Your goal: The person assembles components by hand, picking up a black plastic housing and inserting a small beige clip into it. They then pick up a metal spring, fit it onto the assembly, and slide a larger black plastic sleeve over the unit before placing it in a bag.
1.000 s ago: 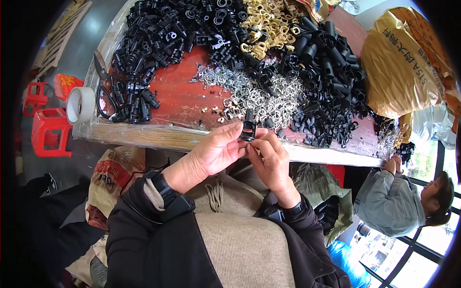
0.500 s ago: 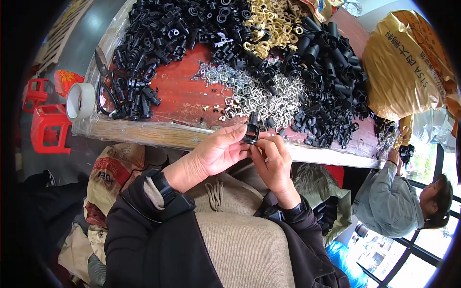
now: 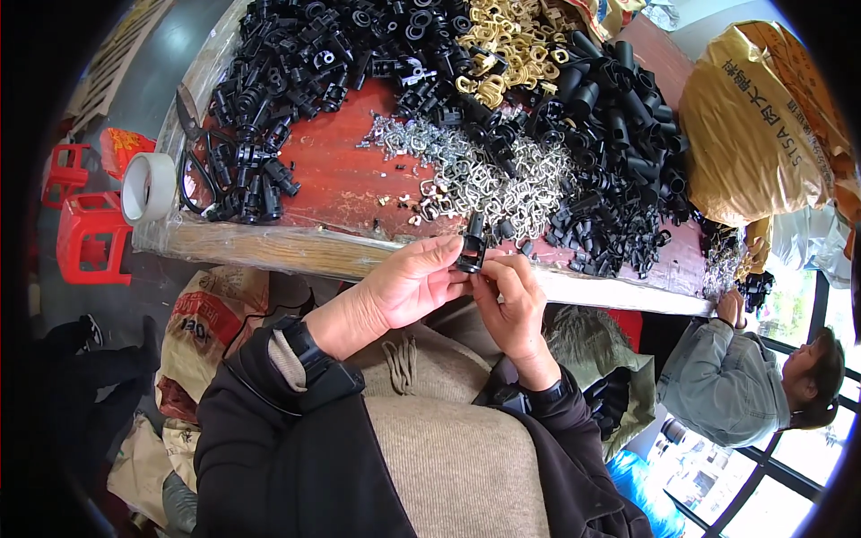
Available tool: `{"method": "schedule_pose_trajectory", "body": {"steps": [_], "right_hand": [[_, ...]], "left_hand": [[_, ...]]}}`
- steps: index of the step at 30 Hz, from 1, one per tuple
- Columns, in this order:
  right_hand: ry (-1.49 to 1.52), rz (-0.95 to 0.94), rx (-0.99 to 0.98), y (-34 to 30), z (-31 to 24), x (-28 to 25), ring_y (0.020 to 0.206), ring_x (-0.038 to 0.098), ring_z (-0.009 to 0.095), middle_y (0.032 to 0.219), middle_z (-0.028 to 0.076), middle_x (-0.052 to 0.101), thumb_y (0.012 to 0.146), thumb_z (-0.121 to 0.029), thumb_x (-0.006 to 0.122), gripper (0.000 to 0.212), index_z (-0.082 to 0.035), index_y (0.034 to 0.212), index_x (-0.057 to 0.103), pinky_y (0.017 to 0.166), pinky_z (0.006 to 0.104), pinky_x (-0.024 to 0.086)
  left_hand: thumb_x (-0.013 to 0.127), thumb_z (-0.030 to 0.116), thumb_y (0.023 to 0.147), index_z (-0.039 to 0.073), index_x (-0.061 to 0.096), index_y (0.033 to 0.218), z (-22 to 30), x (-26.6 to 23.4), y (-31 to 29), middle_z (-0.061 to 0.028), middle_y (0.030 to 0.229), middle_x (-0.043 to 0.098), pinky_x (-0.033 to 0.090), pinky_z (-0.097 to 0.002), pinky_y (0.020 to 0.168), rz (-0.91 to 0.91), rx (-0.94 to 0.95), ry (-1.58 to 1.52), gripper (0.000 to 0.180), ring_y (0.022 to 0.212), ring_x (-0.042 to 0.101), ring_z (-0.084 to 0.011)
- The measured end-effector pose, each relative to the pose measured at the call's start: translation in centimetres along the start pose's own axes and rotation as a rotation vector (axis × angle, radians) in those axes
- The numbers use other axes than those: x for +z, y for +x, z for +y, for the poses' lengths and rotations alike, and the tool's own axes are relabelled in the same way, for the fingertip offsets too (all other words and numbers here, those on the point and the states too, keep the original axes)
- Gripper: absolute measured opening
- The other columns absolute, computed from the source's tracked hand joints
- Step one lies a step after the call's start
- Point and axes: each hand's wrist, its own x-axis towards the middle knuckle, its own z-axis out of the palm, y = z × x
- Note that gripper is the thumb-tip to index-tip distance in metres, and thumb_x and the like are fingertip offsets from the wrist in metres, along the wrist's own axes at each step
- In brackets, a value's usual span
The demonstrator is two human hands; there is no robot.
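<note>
Just in front of the table's near edge, my left hand (image 3: 414,280) is closed on a small black plastic fitting (image 3: 470,255), thumb along its side. My right hand (image 3: 511,305) meets it from the right, thumb and forefinger pinched at the fitting's lower end. Whether a tiny part sits between those fingertips is hidden. Beyond my hands, silvery metal clips (image 3: 529,177) lie in a heap, with pale small screws (image 3: 408,142) to their left. Small black plastic pieces (image 3: 601,242) are piled right of the clips.
Black fittings (image 3: 305,54), brass-coloured pieces (image 3: 507,45) and black tubes (image 3: 628,108) cover the table's far part. Scissors (image 3: 190,134) and a tape roll (image 3: 150,188) are at the left edge. A large yellow sack (image 3: 753,125) stands right. Another person (image 3: 744,377) works at far right.
The fitting in my left hand has tilted slightly, and my fingers have shifted a little. The other person's hands at the far right have moved slightly.
</note>
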Motion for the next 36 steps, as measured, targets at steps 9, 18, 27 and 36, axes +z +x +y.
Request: {"method": "schedule_pose_trajectory", "body": {"steps": [9, 18, 27, 36], "right_hand": [[-0.023, -0.019, -0.015, -0.06, 0.31, 0.27, 0.056, 0.052, 0.02, 0.075, 0.009, 0.052, 0.067, 0.002, 0.06, 0.017, -0.001, 0.081, 0.053, 0.047, 0.0269, 0.041], [-0.043, -0.111, -0.069, 0.01, 0.62, 0.21, 0.056, 0.051, 0.023, 0.073, 0.009, 0.05, 0.067, 0.002, 0.06, 0.015, -0.002, 0.079, 0.052, 0.047, 0.0293, 0.041], [-0.067, -0.11, -0.121, 0.28, 0.69, 0.03, 0.055, 0.051, 0.023, 0.073, 0.009, 0.049, 0.066, 0.002, 0.06, 0.014, -0.002, 0.077, 0.051, 0.046, 0.0303, 0.041], [-0.103, -0.135, -0.157, 0.2, 0.69, 0.21, 0.055, 0.051, 0.024, 0.074, 0.009, 0.05, 0.066, 0.001, 0.06, 0.014, -0.002, 0.077, 0.052, 0.046, 0.0309, 0.041]], "left_hand": [[0.049, 0.022, 0.082, 0.005, 0.048, 0.104, 0.25, -0.02, -0.03, -0.0078, 0.1, 0.054, 0.04, -0.0325, 0.083, -0.028, -0.007, 0.003, 0.027, 0.094, 0.05, -0.0173], [0.048, 0.025, 0.083, 0.005, 0.048, 0.102, -0.14, -0.86, -0.05, -0.0065, 0.1, 0.054, 0.038, -0.0324, 0.085, -0.023, -0.014, 0.044, 0.028, 0.094, 0.05, -0.0157], [0.048, 0.025, 0.083, 0.004, 0.048, 0.102, -0.03, -0.41, 0.07, -0.0062, 0.101, 0.053, 0.037, -0.033, 0.086, -0.021, -0.017, 0.043, 0.028, 0.094, 0.049, -0.0156], [0.049, 0.023, 0.082, 0.005, 0.049, 0.101, -0.21, -0.67, 0.03, -0.0051, 0.099, 0.053, 0.037, -0.032, 0.085, -0.03, -0.013, 0.055, 0.026, 0.092, 0.049, -0.0151]]}}
